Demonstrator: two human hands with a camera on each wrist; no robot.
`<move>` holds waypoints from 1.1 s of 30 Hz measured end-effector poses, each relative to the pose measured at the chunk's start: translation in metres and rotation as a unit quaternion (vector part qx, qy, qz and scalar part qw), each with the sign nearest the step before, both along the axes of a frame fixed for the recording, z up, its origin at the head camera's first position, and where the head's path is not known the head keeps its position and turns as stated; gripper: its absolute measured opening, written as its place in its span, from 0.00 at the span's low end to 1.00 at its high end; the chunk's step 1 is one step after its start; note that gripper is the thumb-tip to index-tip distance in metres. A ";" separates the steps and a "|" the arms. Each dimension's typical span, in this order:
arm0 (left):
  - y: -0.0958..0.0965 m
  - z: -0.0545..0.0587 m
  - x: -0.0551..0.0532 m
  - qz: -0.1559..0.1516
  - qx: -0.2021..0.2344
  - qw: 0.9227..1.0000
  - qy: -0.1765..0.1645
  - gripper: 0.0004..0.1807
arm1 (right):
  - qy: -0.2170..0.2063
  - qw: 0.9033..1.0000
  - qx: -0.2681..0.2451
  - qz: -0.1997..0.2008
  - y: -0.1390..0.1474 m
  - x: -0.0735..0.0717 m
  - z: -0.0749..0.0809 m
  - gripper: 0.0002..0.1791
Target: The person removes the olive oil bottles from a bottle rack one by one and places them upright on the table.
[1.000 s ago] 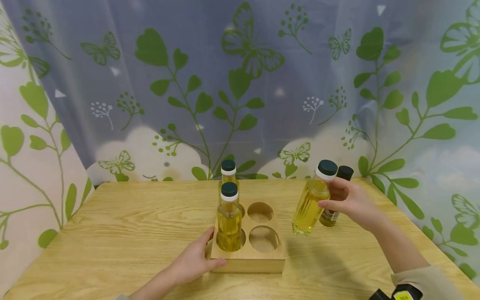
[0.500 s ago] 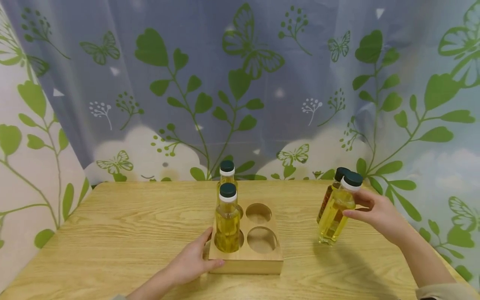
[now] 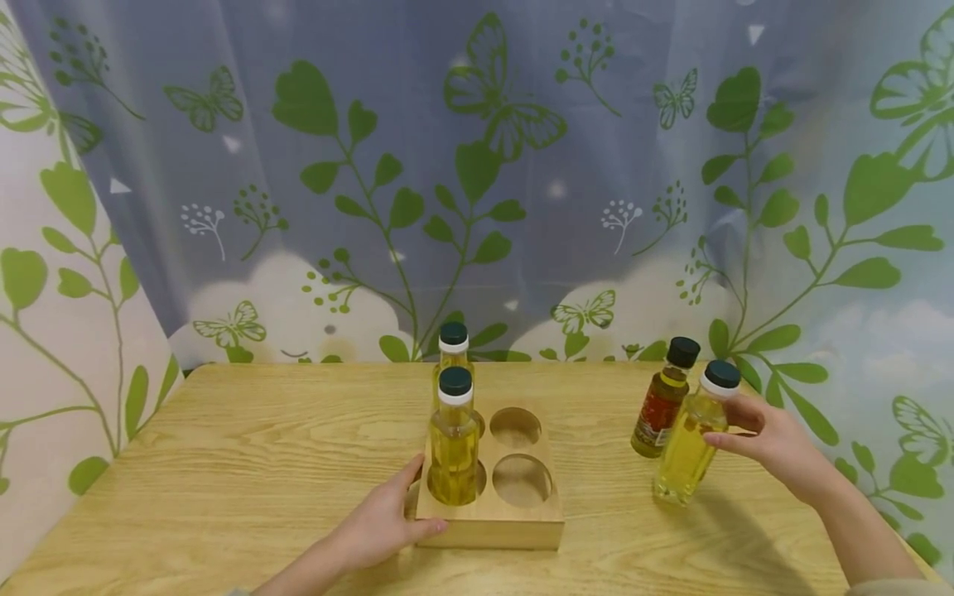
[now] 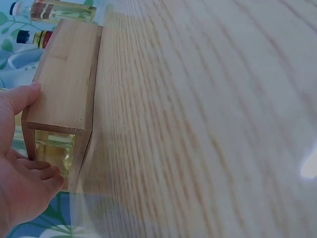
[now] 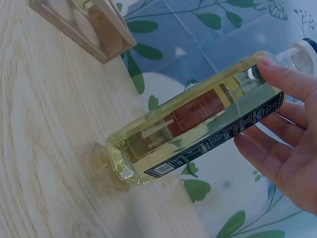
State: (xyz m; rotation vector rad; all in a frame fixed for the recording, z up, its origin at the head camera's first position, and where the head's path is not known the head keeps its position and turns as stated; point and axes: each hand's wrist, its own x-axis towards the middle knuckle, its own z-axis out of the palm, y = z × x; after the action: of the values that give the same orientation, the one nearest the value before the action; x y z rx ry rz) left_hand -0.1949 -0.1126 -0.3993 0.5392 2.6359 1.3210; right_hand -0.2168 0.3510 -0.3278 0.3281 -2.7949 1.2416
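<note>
My right hand grips a clear bottle of yellow oil near its neck, thumb on one side and fingers on the other. The bottle leans, its dark green cap to the right; whether its base touches the table I cannot tell. With my left hand I hold the front left corner of a wooden bottle rack, thumb on the front face. In the left wrist view, the fingers lie at the rack's open side. Two similar oil bottles, the nearer one and the farther one, stand in its left holes.
A smaller dark-capped bottle with a red label stands just behind and left of the held one. Both right-hand holes of the rack, such as the front one, contain no bottle. A leaf-patterned curtain hangs behind the wooden table.
My right hand has carried the oil bottle right and down, away from the rack and past the red-labelled bottle, which now shows more fully. The left hand stays on the rack.
</note>
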 end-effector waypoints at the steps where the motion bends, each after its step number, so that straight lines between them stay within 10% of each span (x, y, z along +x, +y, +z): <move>1: 0.000 0.000 0.000 0.001 -0.001 1.000 -0.001 0.54 | 0.001 1.000 0.002 0.000 0.001 0.000 -0.001 0.34; 15: 0.001 0.000 0.000 -0.007 0.001 1.000 -0.012 0.54 | -0.007 1.000 0.006 -0.010 0.013 -0.001 -0.012 0.34; 33: 0.000 -0.002 -0.002 -0.003 0.008 1.000 -0.016 0.54 | -0.017 0.993 -0.094 0.076 0.024 -0.006 -0.019 0.31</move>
State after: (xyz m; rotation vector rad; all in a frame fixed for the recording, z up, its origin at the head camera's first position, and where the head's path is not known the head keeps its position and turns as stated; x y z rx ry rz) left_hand -0.1968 -0.1126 -0.4015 0.5241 2.5992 1.3385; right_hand -0.2223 0.3753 -0.3471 0.5186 -2.6958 1.5421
